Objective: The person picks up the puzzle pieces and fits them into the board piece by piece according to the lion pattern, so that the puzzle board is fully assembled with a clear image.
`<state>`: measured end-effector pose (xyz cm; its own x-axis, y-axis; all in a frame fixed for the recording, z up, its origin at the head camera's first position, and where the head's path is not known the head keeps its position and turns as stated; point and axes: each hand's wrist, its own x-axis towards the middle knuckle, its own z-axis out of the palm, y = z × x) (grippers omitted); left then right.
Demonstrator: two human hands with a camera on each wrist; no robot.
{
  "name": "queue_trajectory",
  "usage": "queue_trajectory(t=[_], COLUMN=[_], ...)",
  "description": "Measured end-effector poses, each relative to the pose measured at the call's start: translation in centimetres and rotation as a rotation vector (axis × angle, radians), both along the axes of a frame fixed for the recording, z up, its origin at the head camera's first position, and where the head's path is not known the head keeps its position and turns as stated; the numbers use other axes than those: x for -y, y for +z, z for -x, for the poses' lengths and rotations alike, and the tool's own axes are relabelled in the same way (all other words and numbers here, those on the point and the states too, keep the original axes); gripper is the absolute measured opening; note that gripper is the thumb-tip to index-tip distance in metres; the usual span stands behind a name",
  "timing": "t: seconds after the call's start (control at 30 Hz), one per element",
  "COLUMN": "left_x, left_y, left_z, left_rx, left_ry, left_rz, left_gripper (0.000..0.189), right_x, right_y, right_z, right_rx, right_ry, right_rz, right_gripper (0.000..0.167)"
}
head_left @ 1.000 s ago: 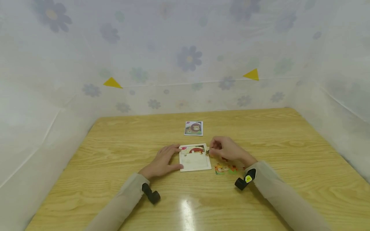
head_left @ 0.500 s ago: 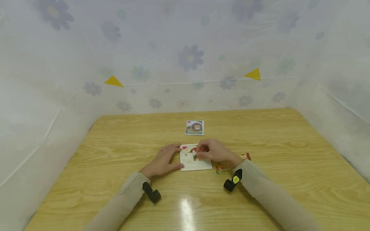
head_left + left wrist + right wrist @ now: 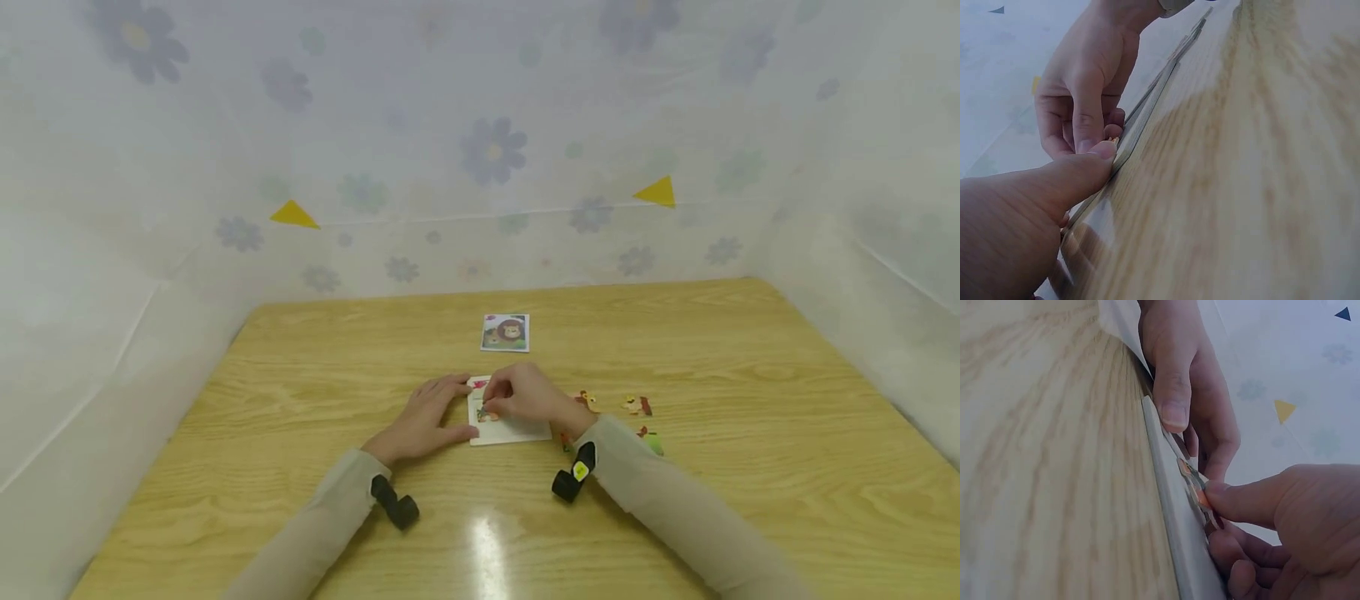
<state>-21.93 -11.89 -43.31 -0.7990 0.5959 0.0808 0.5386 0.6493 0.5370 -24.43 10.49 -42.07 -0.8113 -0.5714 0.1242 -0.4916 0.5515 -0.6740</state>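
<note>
In the head view a white puzzle tray point(image 3: 517, 432) lies flat on the table. Along its left edge rests my left hand point(image 3: 423, 421), fingers at the far corner and thumb on the near one. My right hand point(image 3: 528, 400) is over the tray, pinching a colourful puzzle piece point(image 3: 489, 413) between thumb and fingers near the tray's left side. Up close in the right wrist view, this puzzle piece point(image 3: 1200, 495) stands tilted at the tray's surface. Pink-flowered artwork shows at the tray's upper left; the right hand hides the rest of the upper row.
Right of the tray lie several loose puzzle pieces point(image 3: 637, 406), some partly covered by the right wrist and sleeve. A square lion picture card point(image 3: 505, 333) lies beyond the tray. A flower-patterned white curtain point(image 3: 420, 150) surrounds the wooden table point(image 3: 337, 358).
My right hand has moved left from beside the tray's right edge to over its left part, carrying the puzzle piece. More loose pieces have come into sight. The left hand has stayed put.
</note>
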Motion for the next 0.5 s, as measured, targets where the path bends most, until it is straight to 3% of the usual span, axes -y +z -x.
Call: queue_trajectory(t=[0.3,0.4,0.5], left_x=[-0.59,-0.63,-0.62], left_y=[-0.4,-0.46,-0.44], left_z=[0.08,0.19,0.29], left_rx=[0.018,0.018,0.011], left_ry=[-0.027,-0.022,-0.019], left_rz=[0.015,0.021,0.016], left_gripper=[0.063,0.063,0.064], right_x=[0.77,0.92,0.71], right_y=[0.35,0.08,-0.28], right_z=[-0.82,-0.83,-0.79], right_rx=[-0.023,-0.036,-0.05], right_ry=[-0.111,-0.153,-0.144], right_rz=[-0.086,-0.072,-0.012], right_gripper=[0.011,0.015,0.014])
